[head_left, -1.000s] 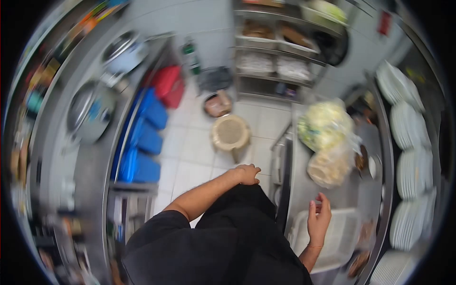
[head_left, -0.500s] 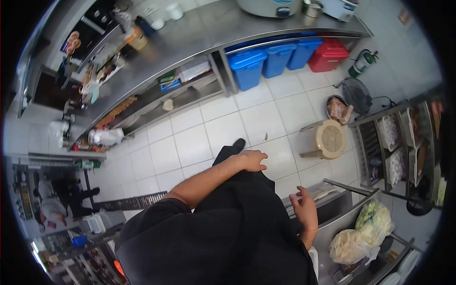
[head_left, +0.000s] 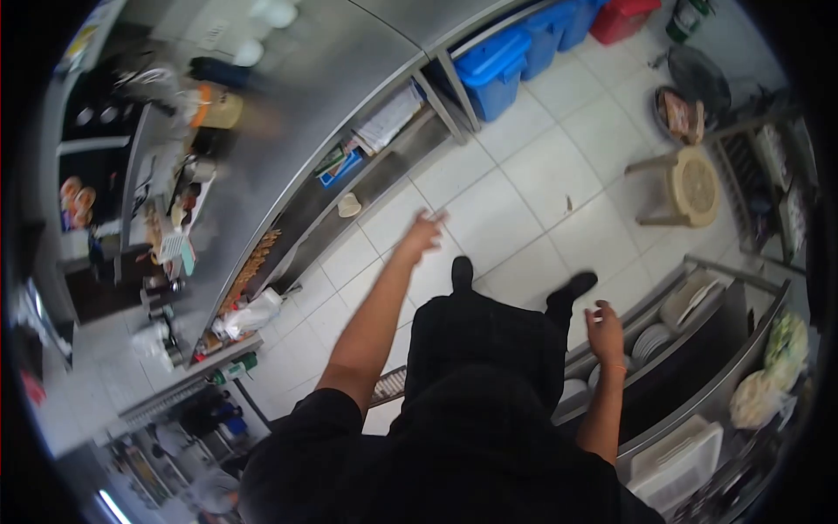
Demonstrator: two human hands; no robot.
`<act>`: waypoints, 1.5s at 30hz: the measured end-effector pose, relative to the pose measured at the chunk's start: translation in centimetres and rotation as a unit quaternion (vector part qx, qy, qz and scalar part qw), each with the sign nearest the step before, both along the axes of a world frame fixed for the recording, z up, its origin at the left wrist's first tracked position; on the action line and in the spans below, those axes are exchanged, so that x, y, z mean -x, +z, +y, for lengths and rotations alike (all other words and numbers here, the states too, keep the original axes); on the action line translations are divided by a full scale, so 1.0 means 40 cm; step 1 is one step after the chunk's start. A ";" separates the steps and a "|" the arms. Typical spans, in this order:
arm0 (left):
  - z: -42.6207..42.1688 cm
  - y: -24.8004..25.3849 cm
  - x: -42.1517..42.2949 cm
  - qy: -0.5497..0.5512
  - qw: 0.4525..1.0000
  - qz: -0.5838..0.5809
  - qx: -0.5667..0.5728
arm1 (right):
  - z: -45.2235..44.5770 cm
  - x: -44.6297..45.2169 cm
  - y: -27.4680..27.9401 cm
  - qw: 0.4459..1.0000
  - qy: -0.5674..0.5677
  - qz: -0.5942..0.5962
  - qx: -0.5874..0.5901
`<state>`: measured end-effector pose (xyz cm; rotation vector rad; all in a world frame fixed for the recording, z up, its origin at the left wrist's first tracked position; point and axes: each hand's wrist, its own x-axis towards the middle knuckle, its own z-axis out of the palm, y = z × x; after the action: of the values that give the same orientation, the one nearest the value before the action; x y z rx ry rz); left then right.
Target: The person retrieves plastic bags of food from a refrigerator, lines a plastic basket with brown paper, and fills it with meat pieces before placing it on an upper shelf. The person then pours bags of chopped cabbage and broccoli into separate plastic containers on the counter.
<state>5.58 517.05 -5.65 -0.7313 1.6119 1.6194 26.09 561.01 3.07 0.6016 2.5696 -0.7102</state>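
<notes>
My left hand [head_left: 425, 236] is held out over the white tiled floor [head_left: 550, 188], slightly blurred, with its fingers apart and nothing in it. It is nearest to the steel counter [head_left: 340, 65] and its lower shelf, where a small cream-coloured cup [head_left: 349, 205] stands. My right hand [head_left: 605, 336], with a thin band at the wrist, hangs with loosely bent fingers beside a steel shelf unit. Stacked plates [head_left: 650, 343] lie in that unit, close to the hand but apart from it.
A beige plastic stool [head_left: 694, 188] stands ahead to the right. Blue bins [head_left: 491, 74] and a red bin [head_left: 624, 19] line the counter's underside. Bagged vegetables [head_left: 781, 349] and a white plastic container [head_left: 676, 463] are at the right. Another person [head_left: 214, 489] is at lower left.
My view has turned left and come nearer the counter. My left hand has swung out toward the counter; the right hand hangs beside the shelf unit. Both my shoes now show.
</notes>
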 end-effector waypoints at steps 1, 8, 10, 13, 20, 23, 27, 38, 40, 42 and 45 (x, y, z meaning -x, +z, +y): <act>-0.088 -0.089 0.080 0.088 0.996 0.019 -0.004 | -0.102 0.002 -0.055 0.998 -0.002 -0.067 0.012; -0.407 -0.590 0.639 0.463 0.884 0.067 -0.024 | -0.544 0.034 -0.441 0.930 0.148 -0.230 0.247; -0.425 -0.668 0.708 0.441 0.871 0.140 -0.164 | -0.577 0.035 -0.574 0.934 0.149 -0.207 0.251; -0.443 -0.677 0.773 0.473 0.843 0.203 -0.156 | -0.562 0.063 -0.745 0.953 0.052 -0.191 0.231; -0.620 -0.493 0.801 0.488 0.789 0.207 -0.311 | -0.379 0.092 -0.979 0.967 -0.096 -0.099 0.213; -0.617 -0.537 0.792 0.423 0.824 0.242 -0.290 | -0.311 0.077 -1.001 0.974 -0.097 -0.110 0.175; -0.608 -0.541 0.783 0.474 0.816 0.226 -0.242 | -0.309 0.088 -1.009 0.975 -0.073 -0.126 0.166; -0.619 -0.528 0.764 0.466 0.810 0.247 -0.256 | -0.786 0.885 -0.971 0.933 0.125 0.183 0.284; -0.629 -0.518 0.759 0.464 0.813 0.249 -0.248 | -0.912 1.087 -0.919 0.914 0.128 0.218 0.317; -0.648 -0.511 0.757 0.464 0.812 0.247 -0.254 | -1.031 1.273 -0.919 0.911 0.140 0.296 0.253; -0.678 -0.505 0.754 0.469 0.811 0.230 -0.264 | -1.112 1.413 -0.874 0.936 0.109 0.280 0.181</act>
<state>-24.59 489.91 -25.85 -0.9326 0.9617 2.9959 -30.44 516.52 -31.87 -0.0203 2.8188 -1.3936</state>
